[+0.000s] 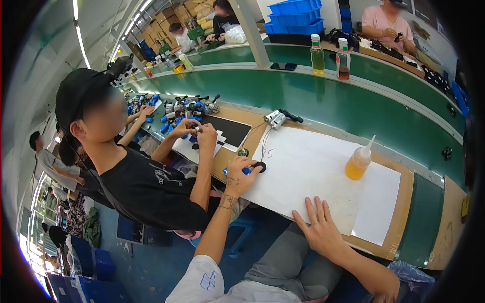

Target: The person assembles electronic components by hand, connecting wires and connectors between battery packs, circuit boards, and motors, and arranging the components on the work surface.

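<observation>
At the left edge of a white paper sheet (298,161), my left hand (238,177) has its fingers closed around a small blue part with a round black end (260,167). The palm hides most of that part. My right hand (322,227) lies flat on the sheet's near edge with its fingers spread, holding nothing. A squeeze bottle of yellow liquid (356,166) stands upright on the right of the sheet. At the sheet's far left corner is a silver and black mechanical piece, perhaps a fishing reel (275,119).
Close on my left, a co-worker in black (146,177) handles a small part beside a pile of blue and silver parts (184,112). Beyond the cardboard (399,212) runs a green conveyor belt (227,86). Two glass bottles (317,55) and a phone (283,66) stand or lie past it.
</observation>
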Motion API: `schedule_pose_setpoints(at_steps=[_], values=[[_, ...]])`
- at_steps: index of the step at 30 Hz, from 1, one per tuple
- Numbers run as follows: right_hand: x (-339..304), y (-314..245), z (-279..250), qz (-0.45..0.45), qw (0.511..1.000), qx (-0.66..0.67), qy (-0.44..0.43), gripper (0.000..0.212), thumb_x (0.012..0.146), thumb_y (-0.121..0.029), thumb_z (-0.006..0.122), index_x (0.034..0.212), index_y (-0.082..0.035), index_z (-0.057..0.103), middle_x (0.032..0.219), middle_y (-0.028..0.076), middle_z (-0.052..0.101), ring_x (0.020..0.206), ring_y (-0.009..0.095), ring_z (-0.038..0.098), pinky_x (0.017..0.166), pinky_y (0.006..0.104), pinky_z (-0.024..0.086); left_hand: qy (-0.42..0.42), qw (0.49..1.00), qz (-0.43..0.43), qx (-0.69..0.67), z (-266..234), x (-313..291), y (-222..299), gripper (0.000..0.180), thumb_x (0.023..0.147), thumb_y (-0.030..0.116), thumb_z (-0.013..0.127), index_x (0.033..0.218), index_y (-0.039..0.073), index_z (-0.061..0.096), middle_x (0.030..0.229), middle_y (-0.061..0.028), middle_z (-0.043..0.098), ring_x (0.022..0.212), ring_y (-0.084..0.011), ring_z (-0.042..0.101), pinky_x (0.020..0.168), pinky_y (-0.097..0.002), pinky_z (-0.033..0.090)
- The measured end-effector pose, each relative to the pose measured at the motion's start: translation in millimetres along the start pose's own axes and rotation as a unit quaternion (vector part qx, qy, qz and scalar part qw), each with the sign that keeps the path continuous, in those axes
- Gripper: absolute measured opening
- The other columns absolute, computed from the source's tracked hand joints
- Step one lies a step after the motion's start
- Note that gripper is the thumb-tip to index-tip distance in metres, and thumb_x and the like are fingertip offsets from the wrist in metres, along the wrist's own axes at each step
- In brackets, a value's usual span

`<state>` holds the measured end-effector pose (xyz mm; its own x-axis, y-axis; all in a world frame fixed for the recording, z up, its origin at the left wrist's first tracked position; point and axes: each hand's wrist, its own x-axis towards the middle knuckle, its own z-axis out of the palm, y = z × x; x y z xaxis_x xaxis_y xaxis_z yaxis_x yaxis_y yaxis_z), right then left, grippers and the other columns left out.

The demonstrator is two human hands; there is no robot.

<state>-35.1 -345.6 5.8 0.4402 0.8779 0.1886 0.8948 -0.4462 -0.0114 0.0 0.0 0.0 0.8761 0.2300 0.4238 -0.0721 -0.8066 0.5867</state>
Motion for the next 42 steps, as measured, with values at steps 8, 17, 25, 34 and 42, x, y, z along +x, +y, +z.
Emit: schedule_pose_setpoints(at_steps=[8, 17, 25, 34, 42], values=[[-1, 3, -5, 0.003, 1.000, -0.010, 0.008, 0.061, 0.093, -0.014, 0.057, 0.154, -0.009, 0.048, 0.153, 0.038, 0.041, 0.141, 0.058, 0.041, 0.118, 0.0659, 0.031, 0.023, 0.999, 0.036, 0.009, 4, 4, 8, 0.020, 0.079, 0.022, 0.084, 0.092, 0.008, 0.081, 0.091, -0.0049, 0.074, 0.096, -0.0255, 0.063, 0.089, -0.0400, 0.042], [1, -4, 6, -0.017, 0.999, 0.014, 0.024, 0.062, 0.092, -0.012, 0.057, 0.153, -0.007, 0.048, 0.154, 0.041, 0.037, 0.141, 0.061, 0.038, 0.119, 0.0687, 0.028, 0.038, 0.998, 0.049, -0.009, -7, -7, 1, 0.016, 0.080, 0.021, 0.082, 0.089, 0.009, 0.079, 0.088, -0.0082, 0.073, 0.094, -0.0279, 0.064, 0.088, -0.0418, 0.045], [0, -7, 3, 0.008, 0.997, 0.078, 0.005, 0.062, 0.084, -0.005, 0.061, 0.145, -0.004, 0.056, 0.155, 0.043, 0.033, 0.142, 0.065, 0.032, 0.118, 0.0723, 0.025, 0.032, 0.995, 0.050, 0.083, 1, -7, 7, 0.023, 0.081, 0.026, 0.080, 0.096, 0.010, 0.076, 0.096, -0.0059, 0.070, 0.100, -0.0275, 0.063, 0.088, -0.0419, 0.044], [-3, -1, 11, -0.006, 0.999, 0.045, 0.012, 0.080, 0.072, -0.007, 0.072, 0.149, -0.004, 0.051, 0.158, 0.041, 0.027, 0.146, 0.063, 0.026, 0.121, 0.0707, 0.021, 0.041, 0.995, 0.051, 0.082, 3, -4, 8, 0.020, 0.083, 0.025, 0.077, 0.096, 0.010, 0.076, 0.096, -0.0046, 0.071, 0.099, -0.0253, 0.063, 0.087, -0.0413, 0.042], [-4, -5, 6, 0.005, 0.998, 0.060, 0.014, 0.071, 0.078, -0.009, 0.067, 0.147, -0.006, 0.054, 0.155, 0.042, 0.033, 0.144, 0.063, 0.031, 0.120, 0.0709, 0.024, 0.028, 0.994, 0.057, 0.092, 3, -8, 9, 0.020, 0.083, 0.024, 0.077, 0.098, 0.010, 0.075, 0.094, -0.0046, 0.071, 0.096, -0.0251, 0.065, 0.086, -0.0404, 0.041]])
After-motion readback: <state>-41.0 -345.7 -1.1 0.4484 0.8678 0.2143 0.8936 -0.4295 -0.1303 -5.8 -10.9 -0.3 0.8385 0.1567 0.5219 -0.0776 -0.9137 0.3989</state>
